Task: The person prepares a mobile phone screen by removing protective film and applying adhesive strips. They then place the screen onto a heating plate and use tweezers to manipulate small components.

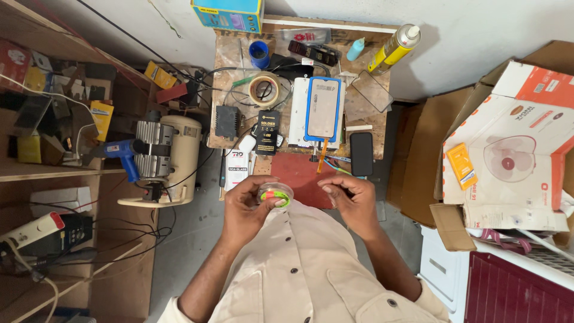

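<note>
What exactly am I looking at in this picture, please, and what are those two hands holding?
There is one picture, taken by a camera worn on a person's head and looking straight down, so you see their own arms and light shirt at the bottom. The left hand holds a small round clear container with green and orange inside; what that is, I cannot tell. The right hand is beside it with fingertips pinched, apparently empty. Beyond the hands is a small wooden workbench carrying a phone in a blue frame, a roll of tape, a dark phone, a yellow spray can and a red mat. A cream-coloured motor unit sits to the left, and cardboard boxes to the right.
</note>
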